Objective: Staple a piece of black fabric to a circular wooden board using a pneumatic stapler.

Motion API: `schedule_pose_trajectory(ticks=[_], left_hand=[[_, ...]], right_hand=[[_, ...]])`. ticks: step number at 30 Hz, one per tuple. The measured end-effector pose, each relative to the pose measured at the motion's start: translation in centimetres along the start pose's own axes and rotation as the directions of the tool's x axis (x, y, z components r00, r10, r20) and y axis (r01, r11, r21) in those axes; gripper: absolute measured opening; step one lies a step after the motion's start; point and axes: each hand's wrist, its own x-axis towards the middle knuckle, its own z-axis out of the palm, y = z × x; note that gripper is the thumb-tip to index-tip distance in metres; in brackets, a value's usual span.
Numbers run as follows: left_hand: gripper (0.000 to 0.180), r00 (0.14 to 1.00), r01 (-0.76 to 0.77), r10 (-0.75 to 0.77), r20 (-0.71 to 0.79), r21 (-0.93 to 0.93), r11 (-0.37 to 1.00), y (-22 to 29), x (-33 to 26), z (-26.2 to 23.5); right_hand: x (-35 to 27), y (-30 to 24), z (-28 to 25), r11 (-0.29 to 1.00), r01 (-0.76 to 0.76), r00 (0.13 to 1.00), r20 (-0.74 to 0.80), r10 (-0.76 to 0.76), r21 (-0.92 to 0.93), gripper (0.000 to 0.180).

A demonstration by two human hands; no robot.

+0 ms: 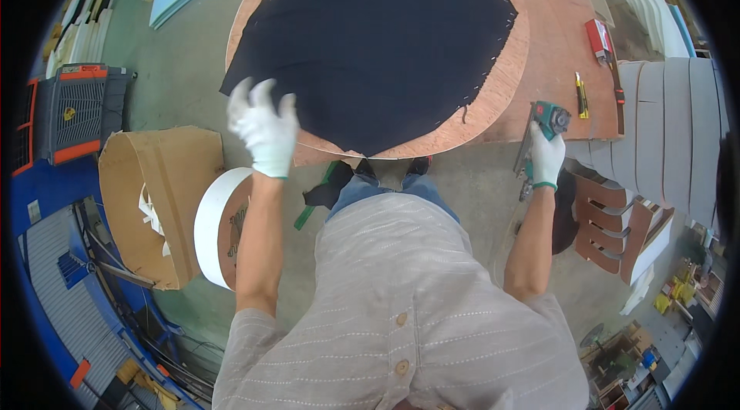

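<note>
Black fabric (370,40) lies over a large round wooden board (505,78), with small staples along its right edge. At the fabric's left corner, my left hand (266,121), in a white glove, is raised with fingers spread and holds nothing. My right hand (547,154), also gloved, grips a green staple gun (549,117) off to the right, beyond the board's edge. A short dark strand (465,115) lies on the bare wood near the fabric's lower right edge.
The board rests on a wooden table (559,32) with a yellow utility knife (581,94) and a red box (598,40) at its right. To my left stand a cardboard box (208,152), a white-sided round piece (210,229) and a grey-orange machine (85,113). Curved wooden parts (601,221) stand at the right.
</note>
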Motion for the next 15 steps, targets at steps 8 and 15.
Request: schedule_pose_trajectory(ticks=[8, 15], left_hand=[[0.033, 0.662, -0.364, 0.713, 0.23, -0.733, 0.574, 5.9, -1.0, 2.5], [0.048, 0.568, -0.305, 0.723, 0.394, -0.715, 0.629, 5.8, -0.8, 2.4]], right_hand=[[2.9, 2.6, 0.4, 0.914, 0.231, 0.961, -0.067, -0.268, -0.333, 0.044], [5.4, 1.6, 1.8, 0.734, 0.176, 0.951, -0.079, -0.299, -0.656, 0.044]])
